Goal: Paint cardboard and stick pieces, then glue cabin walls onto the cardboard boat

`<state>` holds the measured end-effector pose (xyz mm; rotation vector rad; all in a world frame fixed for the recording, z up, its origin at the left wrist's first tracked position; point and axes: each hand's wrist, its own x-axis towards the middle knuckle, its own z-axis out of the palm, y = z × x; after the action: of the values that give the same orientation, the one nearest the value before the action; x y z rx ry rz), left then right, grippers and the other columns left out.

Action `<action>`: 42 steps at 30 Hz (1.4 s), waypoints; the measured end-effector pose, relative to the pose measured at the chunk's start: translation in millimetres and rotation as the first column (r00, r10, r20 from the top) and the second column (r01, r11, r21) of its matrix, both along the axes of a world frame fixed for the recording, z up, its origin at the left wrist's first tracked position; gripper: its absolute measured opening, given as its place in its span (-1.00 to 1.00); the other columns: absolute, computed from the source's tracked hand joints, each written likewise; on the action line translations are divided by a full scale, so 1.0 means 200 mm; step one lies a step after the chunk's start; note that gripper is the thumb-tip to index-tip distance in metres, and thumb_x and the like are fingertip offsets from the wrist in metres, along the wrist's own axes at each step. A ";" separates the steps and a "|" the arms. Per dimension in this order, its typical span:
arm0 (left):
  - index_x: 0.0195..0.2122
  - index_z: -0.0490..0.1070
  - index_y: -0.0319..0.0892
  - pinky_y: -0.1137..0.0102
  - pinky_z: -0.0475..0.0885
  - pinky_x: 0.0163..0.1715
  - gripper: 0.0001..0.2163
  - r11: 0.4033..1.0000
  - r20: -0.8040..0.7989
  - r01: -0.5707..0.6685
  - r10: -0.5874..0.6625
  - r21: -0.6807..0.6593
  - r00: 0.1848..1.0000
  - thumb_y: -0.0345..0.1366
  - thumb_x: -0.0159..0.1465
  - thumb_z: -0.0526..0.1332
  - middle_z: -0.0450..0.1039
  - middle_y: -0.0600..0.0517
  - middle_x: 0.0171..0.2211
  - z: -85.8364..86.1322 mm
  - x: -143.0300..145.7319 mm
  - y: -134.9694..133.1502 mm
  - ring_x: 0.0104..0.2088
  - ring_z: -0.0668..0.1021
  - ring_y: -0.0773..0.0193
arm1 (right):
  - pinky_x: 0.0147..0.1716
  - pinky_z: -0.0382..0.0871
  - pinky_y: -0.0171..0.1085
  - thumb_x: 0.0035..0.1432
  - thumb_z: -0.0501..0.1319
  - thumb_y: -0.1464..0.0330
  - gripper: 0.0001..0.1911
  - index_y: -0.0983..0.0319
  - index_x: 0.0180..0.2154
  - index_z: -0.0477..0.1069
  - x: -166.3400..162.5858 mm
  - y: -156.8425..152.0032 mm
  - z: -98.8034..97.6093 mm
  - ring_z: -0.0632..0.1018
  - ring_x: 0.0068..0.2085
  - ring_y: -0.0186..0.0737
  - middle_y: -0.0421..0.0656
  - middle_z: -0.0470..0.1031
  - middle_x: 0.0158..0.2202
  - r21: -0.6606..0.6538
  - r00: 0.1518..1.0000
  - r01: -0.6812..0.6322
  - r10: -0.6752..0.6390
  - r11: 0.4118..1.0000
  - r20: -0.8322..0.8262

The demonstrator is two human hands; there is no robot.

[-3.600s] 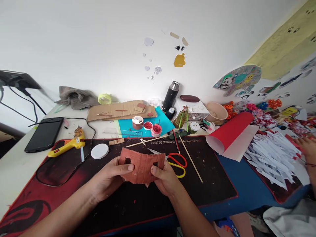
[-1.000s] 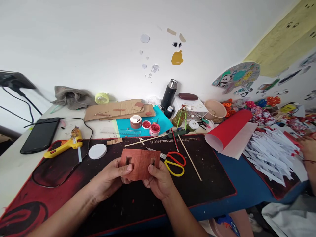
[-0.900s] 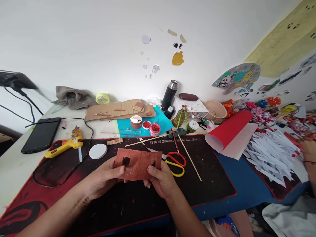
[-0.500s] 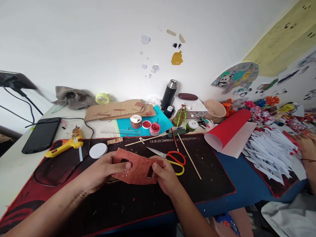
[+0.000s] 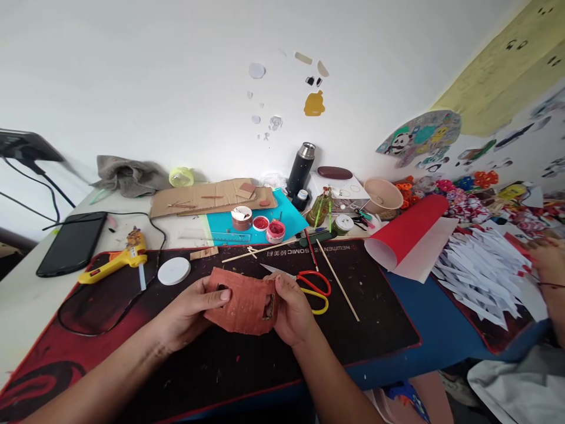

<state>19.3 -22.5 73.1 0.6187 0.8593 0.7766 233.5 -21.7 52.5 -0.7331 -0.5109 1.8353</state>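
Between both hands is a reddish-brown painted cardboard piece (image 5: 245, 303), bowed, with a cut-out opening near each end. My left hand (image 5: 194, 309) grips its left end, thumb on the front beside one opening. My right hand (image 5: 293, 309) holds the right end, thumb at the upper corner by the other opening; most of its fingers are hidden behind the card. Just right of that hand lie scissors (image 5: 315, 284) with one red and one yellow handle. Beyond the card are a thin wooden stick (image 5: 258, 250) and a small cardboard strip (image 5: 203, 252).
A yellow glue gun (image 5: 117, 262) with its cord and a white lid (image 5: 174, 271) lie at left. Open paint jars (image 5: 276, 231) stand on a blue sheet (image 5: 291, 219). Rolled red paper (image 5: 408, 232) and white paper strips (image 5: 479, 274) are at right, near another person's hand (image 5: 549, 259).
The cardboard piece has become more bowed, its right end bent back. My right hand has shifted slightly left, its thumb now at the top right corner.
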 end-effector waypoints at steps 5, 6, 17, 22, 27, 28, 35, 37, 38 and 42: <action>-0.07 0.75 -0.14 0.37 0.62 -0.25 -0.39 1.000 -0.047 -0.008 0.009 0.025 0.999 0.09 -0.08 0.72 0.75 -0.12 -0.15 0.08 -0.09 0.04 -0.21 0.72 0.06 | -0.43 0.44 -0.40 -0.07 0.72 0.03 -0.54 0.23 -0.43 0.67 0.04 0.01 0.01 0.52 -0.49 -0.35 -0.23 0.59 -0.51 -0.012 0.997 -0.011 0.011 1.000 0.082; -0.12 0.75 -0.16 0.40 0.60 -0.31 -0.42 0.999 -0.046 -0.029 0.030 0.026 0.999 0.10 -0.06 0.71 0.73 -0.10 -0.21 0.10 -0.10 0.04 -0.28 0.70 0.11 | -0.45 0.44 -0.39 -0.07 0.71 0.02 -0.54 0.23 -0.43 0.67 0.05 0.01 0.02 0.52 -0.49 -0.34 -0.23 0.59 -0.51 -0.006 0.995 -0.014 0.014 1.000 0.094; -0.48 0.60 -0.26 0.52 0.43 -0.52 -0.53 0.990 0.001 -0.124 0.125 -0.073 0.992 -0.05 -0.11 0.76 0.51 0.05 -0.53 0.09 -0.06 0.05 -0.55 0.49 0.38 | -0.49 0.42 -0.34 0.02 0.66 -0.01 -0.53 0.23 -0.42 0.63 0.05 -0.02 -0.02 0.47 -0.52 -0.30 -0.21 0.54 -0.53 -0.012 0.989 -0.035 0.036 0.999 0.141; -0.49 0.58 -0.25 0.51 0.42 -0.53 -0.50 0.985 -0.007 -0.147 0.147 -0.092 0.989 -0.03 -0.16 0.77 0.48 0.07 -0.54 0.08 -0.04 0.03 -0.56 0.47 0.39 | -0.46 0.43 -0.34 -0.03 0.68 -0.01 -0.51 0.23 -0.42 0.63 0.03 -0.03 -0.04 0.50 -0.49 -0.30 -0.21 0.56 -0.52 -0.039 0.993 -0.011 0.016 0.999 0.117; -0.26 0.70 -0.21 0.45 0.51 -0.45 -0.42 0.991 -0.086 -0.115 0.110 -0.061 0.990 0.12 -0.11 0.72 0.64 -0.04 -0.39 0.13 -0.06 0.01 -0.45 0.61 0.25 | -0.41 0.42 -0.33 0.01 0.67 0.00 -0.51 0.23 -0.43 0.60 0.05 -0.01 0.00 0.48 -0.46 -0.30 -0.23 0.54 -0.49 -0.023 0.991 0.005 -0.002 1.000 0.134; -0.27 0.70 -0.21 0.46 0.50 -0.46 -0.44 0.995 -0.097 -0.091 0.086 -0.046 0.992 0.12 -0.10 0.72 0.64 -0.04 -0.39 0.13 -0.07 0.01 -0.45 0.61 0.25 | -0.42 0.41 -0.33 0.01 0.67 0.00 -0.51 0.23 -0.42 0.60 0.05 -0.01 0.00 0.47 -0.46 -0.30 -0.23 0.53 -0.49 -0.020 0.990 -0.007 0.009 1.000 0.140; -0.45 0.62 -0.24 0.53 0.42 -0.50 -0.54 0.995 -0.023 -0.103 0.103 0.016 0.994 -0.04 -0.11 0.76 0.51 0.08 -0.53 0.12 -0.06 0.03 -0.54 0.49 0.38 | -0.40 0.44 -0.33 0.00 0.66 -0.02 -0.51 0.22 -0.42 0.60 -0.03 0.00 0.01 0.48 -0.45 -0.28 -0.22 0.55 -0.48 -0.021 0.994 -0.044 0.046 0.999 0.102; -0.45 0.63 -0.23 0.52 0.45 -0.50 -0.56 0.988 -0.014 -0.156 0.156 0.011 0.988 -0.08 -0.12 0.77 0.53 0.08 -0.53 0.13 -0.08 0.04 -0.53 0.52 0.37 | -0.41 0.46 -0.32 0.06 0.63 -0.05 -0.51 0.21 -0.37 0.62 -0.03 0.00 0.00 0.50 -0.45 -0.27 -0.20 0.58 -0.45 0.003 0.992 -0.065 0.064 0.998 0.112; -0.43 0.64 -0.22 0.51 0.48 -0.48 -0.57 0.981 -0.016 -0.192 0.192 0.012 0.981 -0.10 -0.12 0.77 0.56 0.08 -0.51 0.14 -0.09 0.05 -0.52 0.54 0.35 | -0.44 0.46 -0.31 0.10 0.59 -0.07 -0.51 0.22 -0.32 0.64 -0.02 0.01 0.00 0.50 -0.46 -0.26 -0.19 0.59 -0.44 0.033 0.988 -0.079 0.074 0.996 0.137; -0.35 0.68 -0.23 0.49 0.61 -0.40 -0.62 0.908 -0.013 -0.412 0.414 0.082 0.910 -0.18 -0.05 0.75 0.68 0.03 -0.42 0.17 -0.19 0.09 -0.45 0.64 0.29 | -0.56 0.37 -0.33 0.27 0.46 -0.13 -0.47 0.23 -0.14 0.66 0.09 0.03 0.00 0.51 -0.50 -0.26 -0.16 0.59 -0.42 0.202 0.947 -0.091 0.022 0.975 0.320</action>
<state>-18.9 -3.8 107.5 0.5214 1.0075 1.1924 251.9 -15.9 52.0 -0.8755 -0.9334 1.6878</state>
